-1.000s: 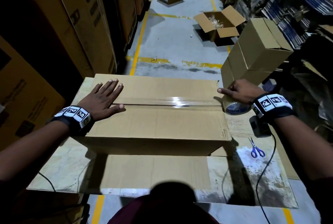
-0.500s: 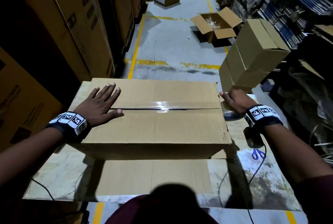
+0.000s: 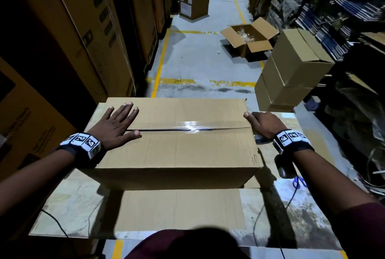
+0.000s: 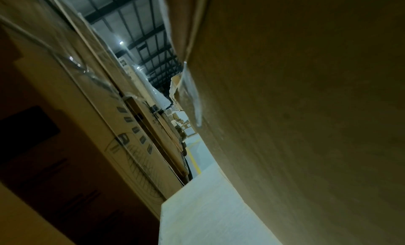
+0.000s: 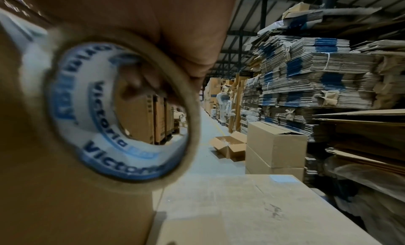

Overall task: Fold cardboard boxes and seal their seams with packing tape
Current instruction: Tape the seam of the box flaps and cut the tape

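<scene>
A closed cardboard box point(image 3: 177, 150) lies on the work table point(image 3: 79, 202), with clear tape point(image 3: 187, 127) running along its centre seam. My left hand point(image 3: 116, 125) rests flat on the box top at the seam's left end, fingers spread. My right hand point(image 3: 262, 124) is at the box's right edge and grips a roll of packing tape point(image 5: 122, 110), mostly hidden under the hand in the head view. In the right wrist view the roll sits against the box's right side wall point(image 5: 65, 205). The left wrist view shows only the box's left side point(image 4: 306, 110).
Blue scissors point(image 3: 299, 182) lie on the table under my right forearm. Two stacked sealed boxes point(image 3: 291, 75) stand past the table's right corner, an open box point(image 3: 248, 39) on the floor behind. Tall cartons point(image 3: 83, 29) line the left; flattened cardboard stacks point(image 5: 317, 75) fill the right shelves.
My right hand has carried the tape roll down past the box's right edge onto its side. The left hand has stayed flat on the top.
</scene>
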The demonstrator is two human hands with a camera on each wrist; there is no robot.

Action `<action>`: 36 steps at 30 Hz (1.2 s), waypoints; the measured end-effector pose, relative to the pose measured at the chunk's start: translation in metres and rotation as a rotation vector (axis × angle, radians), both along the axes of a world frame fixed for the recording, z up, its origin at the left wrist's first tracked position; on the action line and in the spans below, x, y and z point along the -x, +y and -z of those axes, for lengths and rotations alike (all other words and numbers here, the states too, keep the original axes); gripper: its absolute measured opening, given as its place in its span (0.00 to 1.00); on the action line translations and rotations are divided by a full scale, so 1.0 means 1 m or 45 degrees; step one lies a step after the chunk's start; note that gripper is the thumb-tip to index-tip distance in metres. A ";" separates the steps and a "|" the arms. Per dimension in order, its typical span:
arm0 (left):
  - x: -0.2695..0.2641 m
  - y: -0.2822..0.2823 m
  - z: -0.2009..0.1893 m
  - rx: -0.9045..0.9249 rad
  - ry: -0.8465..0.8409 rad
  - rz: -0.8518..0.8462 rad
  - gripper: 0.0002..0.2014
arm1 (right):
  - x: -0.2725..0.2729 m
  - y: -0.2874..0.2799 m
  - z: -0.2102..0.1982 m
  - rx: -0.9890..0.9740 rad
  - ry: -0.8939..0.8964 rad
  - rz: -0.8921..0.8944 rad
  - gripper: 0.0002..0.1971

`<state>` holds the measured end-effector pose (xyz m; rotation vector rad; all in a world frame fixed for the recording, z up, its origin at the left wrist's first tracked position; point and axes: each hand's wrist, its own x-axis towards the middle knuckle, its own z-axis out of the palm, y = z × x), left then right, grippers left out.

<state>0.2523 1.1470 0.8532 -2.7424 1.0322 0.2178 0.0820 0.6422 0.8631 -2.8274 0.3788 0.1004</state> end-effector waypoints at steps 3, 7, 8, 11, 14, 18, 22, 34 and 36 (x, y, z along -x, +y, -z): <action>0.009 -0.007 -0.015 -0.040 0.007 -0.005 0.46 | 0.002 0.011 0.002 -0.045 -0.049 0.009 0.41; 0.038 -0.012 -0.032 -0.158 0.064 0.107 0.43 | 0.003 0.018 0.014 0.046 -0.065 0.105 0.50; 0.046 -0.013 -0.034 -0.173 0.088 0.122 0.44 | 0.002 0.019 0.016 0.055 -0.056 0.099 0.53; 0.066 -0.015 -0.029 -0.213 0.114 0.162 0.45 | 0.002 0.025 0.018 0.093 -0.003 0.005 0.55; 0.077 -0.012 -0.024 -0.193 0.168 0.066 0.46 | 0.002 0.029 0.021 0.139 0.058 -0.002 0.48; 0.097 -0.010 -0.024 -0.172 0.209 -0.027 0.48 | 0.005 0.039 0.010 0.238 0.174 0.014 0.44; 0.119 -0.026 -0.029 -0.109 0.228 -0.105 0.53 | 0.012 0.079 -0.018 0.324 0.250 -0.297 0.46; 0.168 -0.124 0.002 0.302 0.152 -0.367 0.44 | 0.027 0.196 -0.038 0.141 0.357 -0.750 0.42; 0.167 -0.121 0.002 0.307 0.155 -0.321 0.42 | 0.022 0.209 -0.027 0.144 0.411 -0.699 0.40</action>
